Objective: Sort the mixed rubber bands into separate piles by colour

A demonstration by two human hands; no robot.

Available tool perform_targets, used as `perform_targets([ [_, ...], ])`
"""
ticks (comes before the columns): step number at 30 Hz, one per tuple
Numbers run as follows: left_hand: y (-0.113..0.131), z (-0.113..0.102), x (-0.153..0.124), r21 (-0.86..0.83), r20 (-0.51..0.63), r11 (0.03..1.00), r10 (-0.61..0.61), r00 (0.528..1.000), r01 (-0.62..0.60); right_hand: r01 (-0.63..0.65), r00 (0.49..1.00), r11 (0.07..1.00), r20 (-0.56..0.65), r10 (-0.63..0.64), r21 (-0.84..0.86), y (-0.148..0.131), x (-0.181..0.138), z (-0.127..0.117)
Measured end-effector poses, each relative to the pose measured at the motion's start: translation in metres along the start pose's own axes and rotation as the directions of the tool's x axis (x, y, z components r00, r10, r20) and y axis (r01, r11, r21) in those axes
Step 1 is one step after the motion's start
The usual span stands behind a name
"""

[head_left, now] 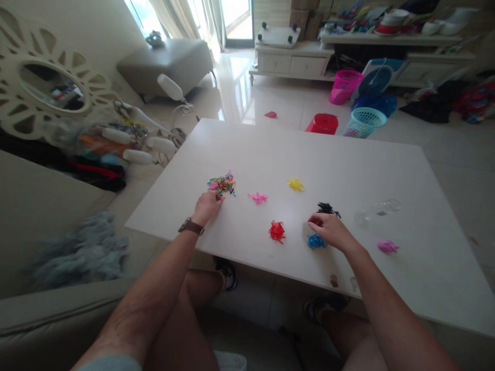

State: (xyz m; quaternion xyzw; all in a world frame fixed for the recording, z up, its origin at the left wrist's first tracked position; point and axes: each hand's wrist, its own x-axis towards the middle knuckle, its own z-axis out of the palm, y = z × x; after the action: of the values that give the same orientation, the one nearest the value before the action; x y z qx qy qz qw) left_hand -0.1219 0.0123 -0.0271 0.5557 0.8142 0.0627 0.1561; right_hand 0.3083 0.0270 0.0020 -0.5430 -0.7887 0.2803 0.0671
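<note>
My left hand [208, 207], with a brown watch on its wrist, is at the near edge of a mixed heap of small colourful bands [222, 183]. Its fingers are pinched, and a bit of pink shows by the tips; what they hold is too small to make out. My right hand [327, 227] hovers between a black pile [327, 208] and a blue pile [316, 241], partly covering both. Thumb and fingers come together there, contents hidden. Between the hands lie a pink pile [258, 198], a red pile [277, 232] and a yellow pile [296, 184].
On the white table [247, 149], a clear bottle [381, 210] lies on its side at the right, with a pink-purple object [387, 246] nearer me. A small brown item [333, 281] sits by the front edge. Beyond stand a red stool [323, 123] and a light-blue basket [365, 122].
</note>
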Motion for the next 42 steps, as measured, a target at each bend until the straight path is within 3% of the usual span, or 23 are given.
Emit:
perform_targets([
  [29, -0.003, 0.011, 0.008, -0.039, -0.021, 0.997, 0.065, 0.998, -0.066, 0.002, 0.998, 0.997, 0.069, -0.007, 0.071, -0.004, -0.006, -0.003],
  [34, 0.01, 0.003, 0.009, -0.191, -0.073, 0.978, 0.066, 0.995, -0.079, 0.017, 0.998, 0.997, 0.051, -0.021, 0.08, -0.002, -0.005, -0.001],
  [37, 0.033, -0.002, 0.004, -0.525, -0.013, 0.849, 0.07, 0.997, -0.066, 0.046, 0.999, 0.996, 0.004, -0.046, 0.079, -0.003, -0.003, 0.0],
  [40, 0.066, -0.001, -0.012, -0.863, 0.159, 0.504, 0.219, 0.963, 0.028, 0.086, 0.994, 0.989, -0.078, -0.077, 0.117, -0.011, -0.001, 0.001],
  [42, 0.089, 0.002, -0.025, -0.933, 0.218, 0.346, 0.335, 0.917, 0.096, 0.112, 0.985, 0.972, -0.149, -0.083, 0.205, -0.02, 0.002, 0.003],
])
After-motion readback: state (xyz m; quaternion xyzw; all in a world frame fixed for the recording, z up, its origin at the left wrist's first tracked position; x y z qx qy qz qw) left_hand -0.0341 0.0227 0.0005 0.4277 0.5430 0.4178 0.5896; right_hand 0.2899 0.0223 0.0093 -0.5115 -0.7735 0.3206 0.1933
